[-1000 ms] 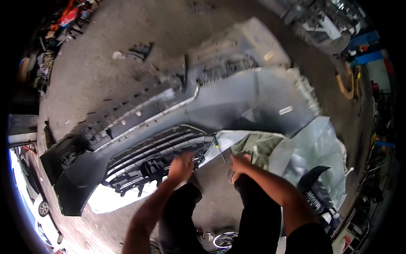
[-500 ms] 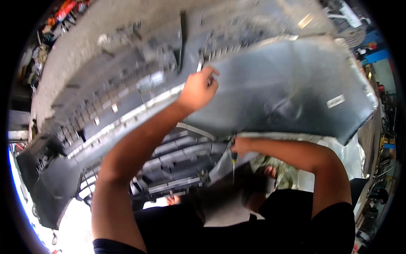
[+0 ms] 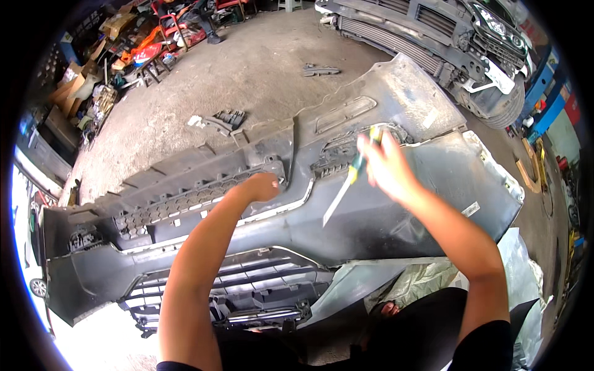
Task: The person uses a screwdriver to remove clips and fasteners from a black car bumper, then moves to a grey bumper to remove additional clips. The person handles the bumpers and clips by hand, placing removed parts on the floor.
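A large dark grey car bumper cover (image 3: 291, 229) lies in front of me, its inner side with ribs and mesh facing up. My right hand (image 3: 390, 162) is raised over its right part, fingers closed round the green and yellow handle of a screwdriver (image 3: 336, 203). The tool's long shaft points down and to the left, its tip apart from the hand; motion blurs it. At the bumper's middle, by an upright dark rib (image 3: 291, 151), is my left hand (image 3: 266, 187), with curled fingers. What those fingers grip, if anything, is hidden.
A car with its front stripped (image 3: 427, 37) stands at the far right. Small black plastic parts (image 3: 229, 120) lie on the concrete floor (image 3: 260, 55). Boxes and clutter (image 3: 74, 86) line the left, near a person's leg (image 3: 207, 25). Crumpled sheeting (image 3: 427, 281) lies under the bumper's near right edge.
My right hand has lifted the screwdriver from the bumper's near edge up over its right part. My left hand has shifted slightly left. The view has tilted up, showing more floor and the car.
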A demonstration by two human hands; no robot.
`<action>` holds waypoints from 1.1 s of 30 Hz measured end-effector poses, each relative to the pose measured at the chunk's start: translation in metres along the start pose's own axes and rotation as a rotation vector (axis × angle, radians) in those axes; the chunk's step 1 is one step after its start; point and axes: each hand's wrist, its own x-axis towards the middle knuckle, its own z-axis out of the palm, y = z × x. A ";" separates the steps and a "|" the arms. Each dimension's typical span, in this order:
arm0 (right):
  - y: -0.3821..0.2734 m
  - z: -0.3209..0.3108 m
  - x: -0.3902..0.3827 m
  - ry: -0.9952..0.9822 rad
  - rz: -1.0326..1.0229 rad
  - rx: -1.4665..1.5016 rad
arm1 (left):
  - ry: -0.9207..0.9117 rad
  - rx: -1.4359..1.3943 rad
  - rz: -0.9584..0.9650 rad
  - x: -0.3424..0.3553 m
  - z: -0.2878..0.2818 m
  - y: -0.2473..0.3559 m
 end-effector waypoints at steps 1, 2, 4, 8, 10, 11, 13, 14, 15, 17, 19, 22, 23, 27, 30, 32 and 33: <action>0.005 -0.002 0.029 0.133 -0.189 -0.149 | -0.139 0.062 -0.086 -0.004 0.004 -0.013; 0.006 -0.002 0.057 0.187 -0.181 -0.193 | -0.288 0.118 -0.175 -0.004 0.005 -0.027; 0.008 -0.014 0.087 0.310 -0.202 -0.267 | -0.431 0.214 -0.244 -0.002 0.011 -0.045; 0.009 -0.016 0.104 0.499 -0.281 -0.323 | -0.259 -0.098 -0.527 -0.049 0.042 -0.088; 0.018 -0.052 0.088 0.610 -0.304 -0.444 | -0.395 -0.666 -0.793 -0.022 0.049 -0.040; 0.026 -0.079 0.088 0.673 -0.335 -0.387 | -0.572 -0.595 -0.836 -0.001 0.042 -0.012; 0.025 -0.103 0.096 0.869 -0.396 -0.204 | -0.711 -0.322 -0.622 0.021 0.028 -0.007; 0.017 -0.114 0.105 0.890 -0.425 -0.112 | -0.684 -0.155 -0.501 0.030 0.021 -0.022; -0.001 -0.100 0.110 0.869 -0.427 -0.027 | -0.653 0.015 -0.429 0.024 0.009 -0.059; -0.021 -0.116 0.108 0.807 -0.450 0.024 | -0.371 -0.167 -0.435 0.031 0.008 -0.073; -0.018 -0.137 0.105 0.621 -0.429 0.255 | 0.153 -0.846 -0.602 0.039 0.018 -0.048; 0.013 -0.163 0.111 0.671 -0.411 0.237 | 0.074 -1.391 -0.819 0.036 0.008 -0.018; 0.026 -0.161 0.116 0.719 -0.423 0.222 | -0.008 -1.258 -0.840 0.027 0.007 -0.021; 0.037 -0.150 0.127 0.697 -0.397 0.204 | 0.025 -1.087 -0.920 -0.008 -0.007 -0.052; 0.036 -0.161 0.129 0.745 -0.401 0.131 | 0.234 -1.238 -0.946 -0.011 -0.001 -0.073; 0.027 -0.145 0.138 0.711 -0.384 0.211 | 0.275 -1.266 -0.954 -0.047 -0.010 -0.121; 0.035 -0.151 0.140 0.727 -0.369 0.201 | 0.197 -1.207 -1.007 -0.037 0.002 -0.111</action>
